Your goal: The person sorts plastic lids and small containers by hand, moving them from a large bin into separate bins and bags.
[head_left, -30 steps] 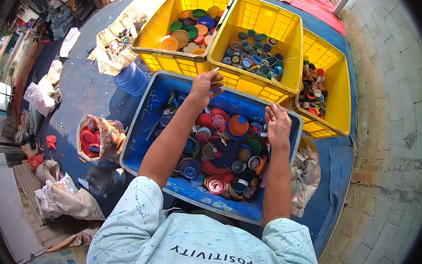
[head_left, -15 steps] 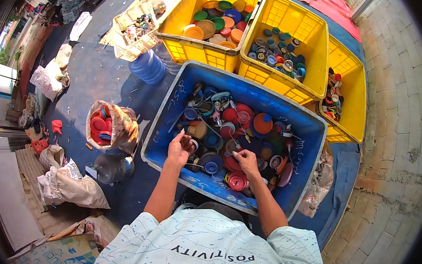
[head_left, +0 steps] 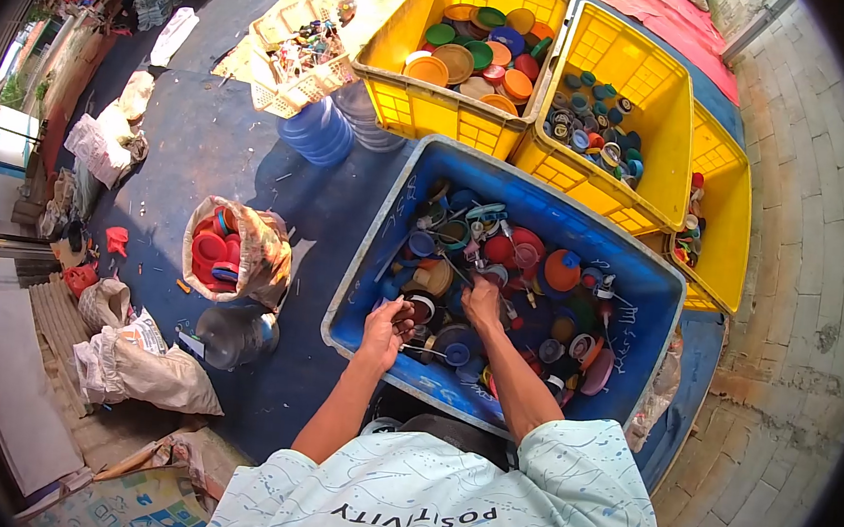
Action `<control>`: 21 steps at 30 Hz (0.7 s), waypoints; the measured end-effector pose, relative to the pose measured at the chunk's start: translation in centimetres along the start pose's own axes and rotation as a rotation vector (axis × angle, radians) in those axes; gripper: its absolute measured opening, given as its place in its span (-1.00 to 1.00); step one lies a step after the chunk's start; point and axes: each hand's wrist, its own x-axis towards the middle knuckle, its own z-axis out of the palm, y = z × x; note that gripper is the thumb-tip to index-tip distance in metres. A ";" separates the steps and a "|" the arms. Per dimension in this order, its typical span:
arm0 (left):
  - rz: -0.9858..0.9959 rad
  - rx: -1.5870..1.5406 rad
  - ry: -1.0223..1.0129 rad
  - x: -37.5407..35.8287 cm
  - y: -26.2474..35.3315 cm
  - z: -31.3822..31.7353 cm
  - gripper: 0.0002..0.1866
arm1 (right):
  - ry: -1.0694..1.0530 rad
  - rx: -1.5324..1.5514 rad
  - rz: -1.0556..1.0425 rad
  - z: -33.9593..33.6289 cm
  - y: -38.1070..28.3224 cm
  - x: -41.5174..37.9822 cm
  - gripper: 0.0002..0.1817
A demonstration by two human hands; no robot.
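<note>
A blue crate (head_left: 373,229) stands in front of me, holding a jumble of plastic lids, caps and pump tops. My left hand (head_left: 388,333) is over its front left part, palm turned up and fingers curled inward; what they hold, if anything, does not show. Close by lies a dark red-brown cap (head_left: 422,310). My right hand (head_left: 482,304) reaches down into the pile with its fingers together, their tips partly hidden among the caps. Behind it sit a red lid (head_left: 528,248) and an orange cap (head_left: 562,270). A dark blue cap (head_left: 457,354) is between my forearms.
Yellow crates with sorted lids and caps (head_left: 450,112) (head_left: 600,184) (head_left: 713,259) stand behind the blue one. At left are a sack of red lids (head_left: 267,255), a clear plastic jug (head_left: 235,338), blue water jugs (head_left: 315,132) and a cream basket (head_left: 302,82). A block wall (head_left: 805,247) runs along the right.
My right hand has moved left and deeper into the pile, closer to my left hand. My left hand's fingers have curled more. The whole view has shifted, so the crates appear farther right.
</note>
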 end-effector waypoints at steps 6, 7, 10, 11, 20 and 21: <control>0.167 0.284 0.053 2.7 1.4 0.4 -0.85 | -0.173 -0.181 0.108 2.9 0.9 0.9 -0.71; 0.229 0.350 0.052 3.7 1.4 0.4 -0.79 | -0.176 -0.174 0.111 2.7 0.5 0.9 -0.71; 0.590 1.025 0.247 6.1 1.8 1.2 -0.69 | -0.154 -0.098 0.107 2.0 -0.1 0.2 -0.72; 0.699 1.333 0.318 6.3 1.9 1.4 -0.56 | -0.128 -0.037 0.091 1.9 -0.1 -0.1 -0.73; 0.473 1.634 0.457 9.0 0.1 4.0 -0.42 | -0.067 0.212 0.184 -3.8 0.5 -5.8 -0.71; 0.449 1.622 0.470 9.3 0.0 4.1 -0.42 | -0.072 0.218 0.208 -4.1 0.7 -6.3 -0.71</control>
